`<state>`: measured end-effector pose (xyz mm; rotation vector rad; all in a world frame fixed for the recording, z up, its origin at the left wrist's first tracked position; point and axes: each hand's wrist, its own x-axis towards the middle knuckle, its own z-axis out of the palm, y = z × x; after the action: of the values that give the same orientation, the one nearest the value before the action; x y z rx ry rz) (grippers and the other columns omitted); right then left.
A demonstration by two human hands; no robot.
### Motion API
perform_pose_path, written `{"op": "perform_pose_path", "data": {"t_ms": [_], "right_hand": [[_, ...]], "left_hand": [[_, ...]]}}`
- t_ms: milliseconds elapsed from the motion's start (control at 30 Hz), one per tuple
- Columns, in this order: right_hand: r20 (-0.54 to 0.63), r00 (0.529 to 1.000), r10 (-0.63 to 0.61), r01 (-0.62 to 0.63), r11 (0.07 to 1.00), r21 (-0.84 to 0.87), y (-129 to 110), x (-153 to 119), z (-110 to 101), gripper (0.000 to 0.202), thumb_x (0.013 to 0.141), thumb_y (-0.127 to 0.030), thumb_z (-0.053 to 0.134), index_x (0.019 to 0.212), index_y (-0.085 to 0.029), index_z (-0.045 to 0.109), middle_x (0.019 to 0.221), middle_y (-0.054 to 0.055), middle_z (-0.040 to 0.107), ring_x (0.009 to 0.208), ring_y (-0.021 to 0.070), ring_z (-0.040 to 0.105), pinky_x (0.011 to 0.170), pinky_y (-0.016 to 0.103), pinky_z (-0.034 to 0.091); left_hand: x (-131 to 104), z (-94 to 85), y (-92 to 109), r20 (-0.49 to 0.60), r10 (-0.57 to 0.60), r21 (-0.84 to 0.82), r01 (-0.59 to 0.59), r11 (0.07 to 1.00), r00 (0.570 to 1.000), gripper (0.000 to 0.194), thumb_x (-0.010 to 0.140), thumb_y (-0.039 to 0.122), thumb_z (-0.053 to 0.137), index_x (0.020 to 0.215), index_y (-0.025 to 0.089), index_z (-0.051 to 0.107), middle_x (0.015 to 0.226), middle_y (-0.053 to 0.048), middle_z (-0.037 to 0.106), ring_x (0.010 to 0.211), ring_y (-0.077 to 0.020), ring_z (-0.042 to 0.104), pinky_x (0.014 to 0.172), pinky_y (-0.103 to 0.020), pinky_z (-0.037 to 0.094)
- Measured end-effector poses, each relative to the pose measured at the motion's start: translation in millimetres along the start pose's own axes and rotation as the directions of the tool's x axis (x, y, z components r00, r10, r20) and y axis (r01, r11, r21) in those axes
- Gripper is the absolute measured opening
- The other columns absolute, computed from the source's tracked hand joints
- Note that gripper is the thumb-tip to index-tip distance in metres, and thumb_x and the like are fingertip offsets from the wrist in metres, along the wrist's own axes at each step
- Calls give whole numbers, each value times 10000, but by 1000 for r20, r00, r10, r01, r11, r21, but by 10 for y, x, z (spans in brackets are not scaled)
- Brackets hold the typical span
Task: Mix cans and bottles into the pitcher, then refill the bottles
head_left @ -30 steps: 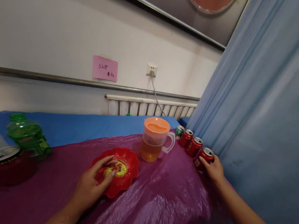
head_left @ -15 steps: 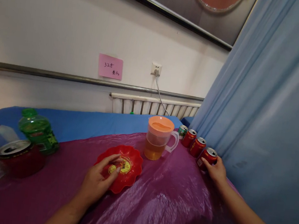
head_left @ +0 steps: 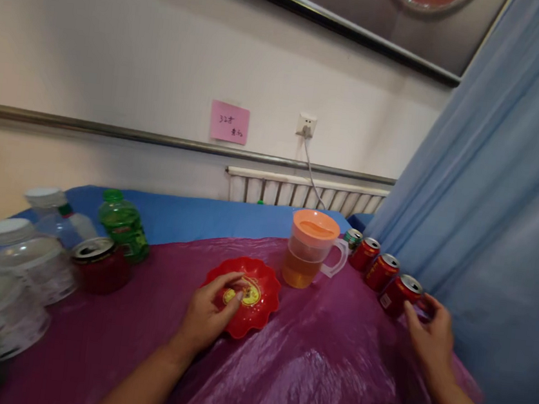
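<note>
My left hand [head_left: 212, 309] hovers over the near-left side of a red scalloped plate [head_left: 269, 293] with a yellow print. Its thumb and fingers are curved but apart, with nothing between them. At the right, my right hand [head_left: 433, 340] is beside the nearest red drink can [head_left: 399, 297], fingers apart; whether the thumb still touches the can I cannot tell. Two more red cans [head_left: 381, 273] [head_left: 364, 255] and a green can [head_left: 352, 239] stand in a row behind it. Between plate and cans stands a clear pitcher [head_left: 301, 267] with an orange lid and amber liquid.
On the left stand clear jars with white lids [head_left: 24, 255], a green bottle [head_left: 125, 228] and a larger dark red can [head_left: 101, 270]. Purple plastic sheeting [head_left: 309, 362] covers the table over a blue cloth [head_left: 190, 216]. A blue curtain [head_left: 505, 222] hangs along the right.
My right hand has loosened from the nearest red can and drawn off to its right. The view has turned left, showing more jars. My left hand stays over the plate.
</note>
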<state>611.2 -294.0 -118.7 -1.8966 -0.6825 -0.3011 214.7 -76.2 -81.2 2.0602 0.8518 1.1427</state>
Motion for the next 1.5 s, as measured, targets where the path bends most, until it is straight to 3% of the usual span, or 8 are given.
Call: {"op": "perform_pose_path", "data": {"t_ms": [100,200,300,433,567,867,1167,1500], "right_hand": [[256,919,-300,266,951,157,-442,-551,3,346,948,-403,567,1232,-215,624,1167,117,701,984,253,692,862,403,570],[506,549,-666,530,745,406,-960,-1205,163,343,964,-240,572,1297,-299,625,1263,74,711,1142,227,679,948,354,567],[574,133,-808,558,540,630,-1367,-1735,406,408,954,-241,602,1358,-299,600,1322,52,702,1177,220,667,1014,356,540],[689,-111,-717,545,535,645,-1573,-2067,647,447,945,-401,659,1379,-301,612,1406,56,657,1220,275,639,1014,421,539],[744,-154,-651,520,587,621,-1542,-2128,698,440,957,-443,641,1380,-324,618,1416,44,651,1239,285,618,1037,459,511],[771,-102,-629,461,657,597,-1543,-2108,598,464,957,-400,639,1416,-358,582,1462,19,612,1303,270,563,1110,451,433],[773,-109,-625,411,680,607,-1507,-2099,619,465,943,-395,648,1404,-356,597,1469,19,606,1322,280,550,1119,470,424],[769,-112,-630,395,681,616,-1527,-2092,629,500,921,-394,674,1411,-356,585,1474,19,600,1317,279,549,1124,497,419]], "left_hand": [[-35,11,3,-57,13,-25,-14,1000,998,299,872,301,629,1141,186,691,996,-77,798,903,-226,769,876,-385,616],[-77,9,14,-103,47,-10,-49,999,994,289,869,267,638,1143,190,688,995,-78,797,896,-220,766,870,-378,609],[-112,-25,46,-133,120,48,-115,992,984,294,874,222,632,1163,201,678,1018,-77,793,920,-215,760,892,-377,590],[-124,-108,136,-189,194,93,-179,979,963,297,877,189,630,1171,207,669,1009,-66,788,933,-201,752,900,-366,579],[-74,-195,239,-267,150,25,-148,989,952,269,886,195,632,1152,196,673,1000,-67,791,927,-189,750,910,-360,582],[146,-527,212,-349,-129,-123,91,988,928,295,850,293,649,1114,163,678,1051,-111,785,962,-220,756,912,-393,599],[58,-1261,-237,-576,-45,420,343,840,816,496,750,212,674,1235,127,613,1470,-203,531,1433,-366,432,1230,-545,278],[230,-1431,-572,-572,-43,650,485,585,819,545,826,314,606,1331,116,556,1485,-229,512,1412,-404,433,1167,-589,338]]}}
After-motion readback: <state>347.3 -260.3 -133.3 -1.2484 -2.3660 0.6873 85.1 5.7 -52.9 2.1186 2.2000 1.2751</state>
